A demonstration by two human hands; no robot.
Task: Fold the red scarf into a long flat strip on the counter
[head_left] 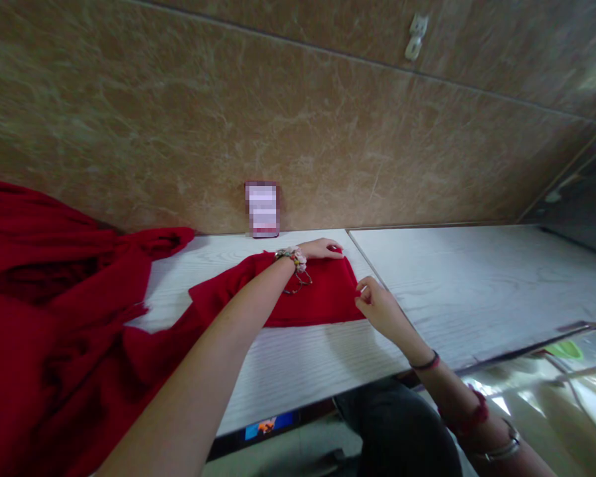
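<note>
A piece of red cloth (312, 301) lies flat on the white wood-grain table (288, 368), its straight right end lying between my two hands. At its upper right corner, my left hand (325, 248) pinches the cloth edge between thumb and fingers; a beaded bracelet and a floral band circle that wrist. My right hand (372, 299) has its fingers closed on the lower right corner of the same piece. The cloth's left part is rumpled and partly hidden under my left forearm.
A large heap of red fabric (44, 311) covers the left side. A blurred-out phone-like object (263, 209) leans upright against the brown marbled wall (298, 119). A seam crosses the tabletop right of the cloth. A green item (565, 349) shows beyond the table's front edge.
</note>
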